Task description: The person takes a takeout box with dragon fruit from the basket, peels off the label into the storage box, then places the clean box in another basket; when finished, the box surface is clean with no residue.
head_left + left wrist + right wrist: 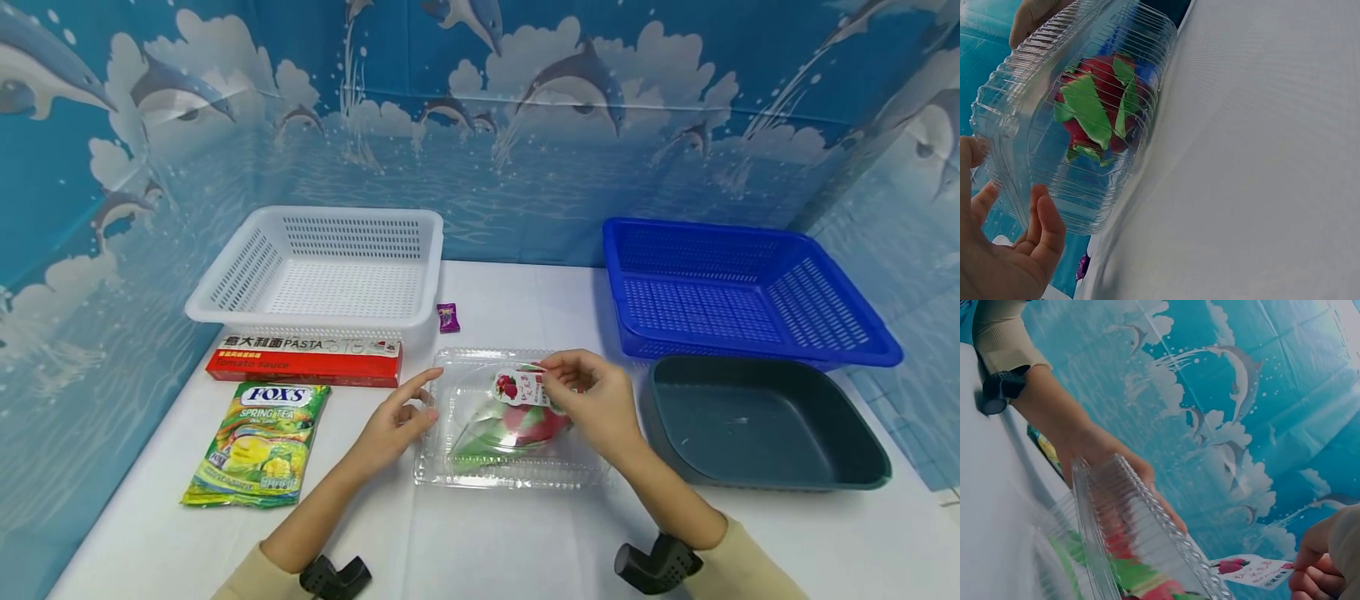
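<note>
A clear plastic clamshell box [480, 472] lies closed on the white table in the head view. Inside is a red fruit with green leaf-like scales, resembling a dragon fruit [1109, 94]. My right hand [592, 404] pinches the edge of a white label [1254, 570] printed with red fruit, over the lid's upper right part. Whether the label's other end sticks to the lid, I cannot tell. My left hand [397, 421] touches the box's left edge, index finger and thumb spread apart, as the left wrist view [1013, 250] also has it.
A white basket [337, 321] stands behind left, a blue basket [757, 350] behind right. In front of the blue one is a dark green basin [765, 425]. Left of the box lie a red pasta carton [303, 362] and a candy bag [258, 446]. A small purple candy [447, 318] lies behind it.
</note>
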{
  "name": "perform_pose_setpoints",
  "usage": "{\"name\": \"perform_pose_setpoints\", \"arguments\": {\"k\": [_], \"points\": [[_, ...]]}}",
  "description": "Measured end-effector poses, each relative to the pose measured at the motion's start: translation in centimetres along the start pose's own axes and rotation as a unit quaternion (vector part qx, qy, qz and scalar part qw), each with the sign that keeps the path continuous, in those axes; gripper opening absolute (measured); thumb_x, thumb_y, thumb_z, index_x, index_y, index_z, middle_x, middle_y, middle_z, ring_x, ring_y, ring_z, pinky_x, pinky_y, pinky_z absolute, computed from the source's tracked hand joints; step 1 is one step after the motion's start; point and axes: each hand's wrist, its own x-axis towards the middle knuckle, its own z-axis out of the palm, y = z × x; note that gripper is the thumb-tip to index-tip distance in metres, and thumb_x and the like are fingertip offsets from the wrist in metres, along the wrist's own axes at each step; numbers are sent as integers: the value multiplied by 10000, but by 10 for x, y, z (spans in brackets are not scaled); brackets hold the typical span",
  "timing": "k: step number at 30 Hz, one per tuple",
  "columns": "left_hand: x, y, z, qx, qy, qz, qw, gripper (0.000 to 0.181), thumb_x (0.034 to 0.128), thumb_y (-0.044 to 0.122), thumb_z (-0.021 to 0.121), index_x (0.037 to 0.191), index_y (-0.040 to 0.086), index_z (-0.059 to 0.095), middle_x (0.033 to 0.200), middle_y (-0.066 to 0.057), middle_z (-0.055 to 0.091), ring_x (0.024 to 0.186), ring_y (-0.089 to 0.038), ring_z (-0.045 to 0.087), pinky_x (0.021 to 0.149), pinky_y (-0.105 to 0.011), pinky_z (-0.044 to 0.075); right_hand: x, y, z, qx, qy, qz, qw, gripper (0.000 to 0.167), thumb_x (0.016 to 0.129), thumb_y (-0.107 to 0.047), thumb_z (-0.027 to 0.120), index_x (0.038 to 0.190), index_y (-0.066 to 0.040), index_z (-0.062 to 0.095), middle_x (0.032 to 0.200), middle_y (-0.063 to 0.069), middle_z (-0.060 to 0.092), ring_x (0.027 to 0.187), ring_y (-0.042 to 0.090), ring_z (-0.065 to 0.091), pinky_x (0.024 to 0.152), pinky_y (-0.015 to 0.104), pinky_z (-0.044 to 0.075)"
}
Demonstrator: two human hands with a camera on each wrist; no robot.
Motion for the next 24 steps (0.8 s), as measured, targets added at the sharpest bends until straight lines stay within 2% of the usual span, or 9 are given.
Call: {"name": "perform_pose_setpoints", "arguments": {"k": [4,9,14,21,24], "points": [[0,0,0,-16,-5,-17,10000,544,949,75,592,1462,70,411,1097,-224,479,647,-141,525,636,-232,474,1,2,-12,151,92,181,9997,87,850,54,682,934,66,698,854,159,672,724,103,604,660,163,512],[1,0,0,-12,2,-22,10000,547,949,71,596,1463,72,411,1094,-218,481,660,-155,544,648,-237,483,-2,9,-31,28,207,361,9991,104,868,22,692,951,85,691,877,160,680,717,73,630,667,163,532],[1,0,0,2,28,-44,10000,549,947,64,599,1464,76,413,1094,-213,482,673,-174,555,654,-241,492,-6,15,-51,-39,266,540,9982,166,889,-28,695,1001,93,676,908,117,697,750,65,655,690,171,538],[1,-1,0,46,17,-85,10000,549,951,74,595,1468,89,412,1106,-211,484,679,-174,554,662,-248,503,-13,22,-72,24,471,804,9956,191,894,-16,684,1024,120,657,850,-73,685,736,66,647,678,161,533],[1,-1,0,51,22,-87,9999,548,951,72,596,1467,87,414,1105,-211,483,679,-171,552,662,-247,501,-16,25,-79,-10,506,911,9946,198,899,-21,680,1027,126,649,854,-87,684,737,63,644,690,152,531]]}}
